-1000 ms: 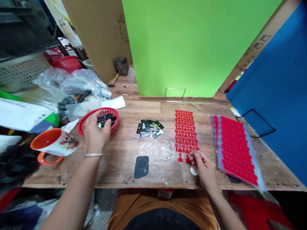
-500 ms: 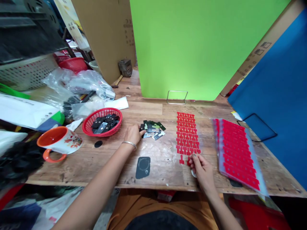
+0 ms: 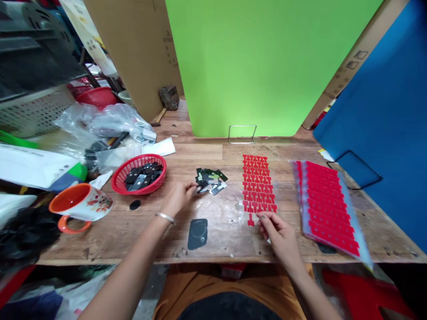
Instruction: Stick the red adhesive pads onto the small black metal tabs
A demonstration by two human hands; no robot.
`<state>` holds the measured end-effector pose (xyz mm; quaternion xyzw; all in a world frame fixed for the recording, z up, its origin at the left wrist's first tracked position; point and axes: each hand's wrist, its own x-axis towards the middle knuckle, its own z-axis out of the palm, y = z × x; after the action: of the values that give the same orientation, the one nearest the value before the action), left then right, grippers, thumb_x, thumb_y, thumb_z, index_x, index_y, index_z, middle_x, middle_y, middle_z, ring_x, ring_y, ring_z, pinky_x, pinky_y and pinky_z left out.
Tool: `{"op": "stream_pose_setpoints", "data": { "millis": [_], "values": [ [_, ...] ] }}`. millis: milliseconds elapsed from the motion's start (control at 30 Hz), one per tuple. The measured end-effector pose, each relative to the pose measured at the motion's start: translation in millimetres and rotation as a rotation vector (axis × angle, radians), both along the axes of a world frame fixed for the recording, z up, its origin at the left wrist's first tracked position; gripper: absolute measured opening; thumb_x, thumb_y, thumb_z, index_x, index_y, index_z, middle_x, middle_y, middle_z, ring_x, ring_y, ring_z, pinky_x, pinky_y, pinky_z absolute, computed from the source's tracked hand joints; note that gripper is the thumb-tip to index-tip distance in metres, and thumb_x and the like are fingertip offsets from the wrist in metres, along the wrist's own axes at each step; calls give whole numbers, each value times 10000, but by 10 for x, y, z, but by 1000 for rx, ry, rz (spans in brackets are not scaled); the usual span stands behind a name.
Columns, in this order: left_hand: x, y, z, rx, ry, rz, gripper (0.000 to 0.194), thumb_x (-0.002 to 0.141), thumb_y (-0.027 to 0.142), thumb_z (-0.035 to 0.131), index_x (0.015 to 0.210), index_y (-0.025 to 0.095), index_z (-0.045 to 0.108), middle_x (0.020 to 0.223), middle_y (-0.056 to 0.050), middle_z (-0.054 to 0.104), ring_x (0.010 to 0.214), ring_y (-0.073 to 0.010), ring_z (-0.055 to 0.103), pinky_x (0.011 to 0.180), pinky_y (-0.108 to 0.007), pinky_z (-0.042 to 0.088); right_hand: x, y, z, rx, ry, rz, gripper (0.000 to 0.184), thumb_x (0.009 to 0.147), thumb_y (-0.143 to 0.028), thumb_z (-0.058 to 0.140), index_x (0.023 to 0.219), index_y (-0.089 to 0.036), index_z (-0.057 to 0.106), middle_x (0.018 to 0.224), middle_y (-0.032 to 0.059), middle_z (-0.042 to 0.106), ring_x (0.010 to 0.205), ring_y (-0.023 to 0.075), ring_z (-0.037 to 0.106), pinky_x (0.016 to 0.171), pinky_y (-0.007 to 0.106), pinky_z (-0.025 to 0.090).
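My left hand [image 3: 178, 196], with a bracelet at its wrist, is at the left edge of a loose pile of small black and silver plates [image 3: 212, 180]. Its fingers are drawn together at the pile and slightly blurred; whether a plate is between them is unclear. Near the table's front, my right hand [image 3: 277, 231] is closed in a pinch, its thumb and fingertips hiding what they hold. A bit of white shows under it. Just left of its fingertips lies a single red T-shaped piece [image 3: 250, 220], below rows of red T-shaped pieces [image 3: 258, 183].
A red basket [image 3: 115, 180] with more dark plates stands left of the pile, an orange and white mug [image 3: 96, 202] beside it. Clear sheets with red pieces [image 3: 328, 206] lie at right. A dark flat patch [image 3: 198, 234] is near the front edge. Green [image 3: 267, 66] and blue boards stand behind.
My left hand has drawn back slightly left and down from the pile. My right hand stays pinched near the lone red piece; the red bit seen at its fingertips is now hidden. The view has shifted slightly.
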<state>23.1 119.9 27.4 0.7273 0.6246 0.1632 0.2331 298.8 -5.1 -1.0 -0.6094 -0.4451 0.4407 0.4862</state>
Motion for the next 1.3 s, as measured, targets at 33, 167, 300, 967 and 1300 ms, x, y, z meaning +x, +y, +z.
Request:
{"op": "stream_pose_setpoints", "data": {
  "millis": [33, 167, 300, 967, 1300],
  "values": [
    [70, -89, 21, -41, -89, -62, 297, 826, 308, 435, 952, 176, 669, 849, -49, 704, 771, -189, 622, 655, -229, 410, -43, 5, 45, 5, 3, 20, 308, 792, -434, 567, 939, -171, 630, 664, 1, 583, 526, 105, 464, 483, 212, 364],
    [428, -469, 86, -210, -316, -325, 281, 826, 333, 457, 860, 165, 679, 734, -18, 667, 674, -152, 570, 625, -221, 400, -236, 79, 127, -10, 120, 125, 352, 741, -408, 630, 1008, -179, 609, 671, -15, 565, 529, 94, 474, 454, 192, 355],
    [676, -692, 51, -325, -613, -282, 229, 799, 337, 531, 901, 182, 665, 705, -4, 631, 632, -127, 540, 609, -217, 409, -341, 118, 80, -108, 325, 145, 264, 718, -393, 657, 835, -168, 585, 571, -47, 537, 417, 51, 402, 366, 151, 275],
    [830, -804, -160, -256, -703, 81, 207, 812, 364, 510, 856, 186, 606, 789, -37, 641, 711, -176, 612, 678, -283, 455, -426, -105, -106, -80, 119, 211, 215, 821, -349, 547, 929, -171, 601, 778, 39, 650, 606, 132, 575, 518, 232, 457],
    [746, -850, -129, 93, 246, -165, 312, 898, 324, 353, 916, 237, 653, 856, -61, 609, 750, -176, 582, 614, -253, 387, -441, 109, -140, 362, -898, 323, 463, 863, -108, 413, 1309, -227, 444, 1045, 131, 537, 963, 264, 463, 815, 440, 433]
  ]
}}
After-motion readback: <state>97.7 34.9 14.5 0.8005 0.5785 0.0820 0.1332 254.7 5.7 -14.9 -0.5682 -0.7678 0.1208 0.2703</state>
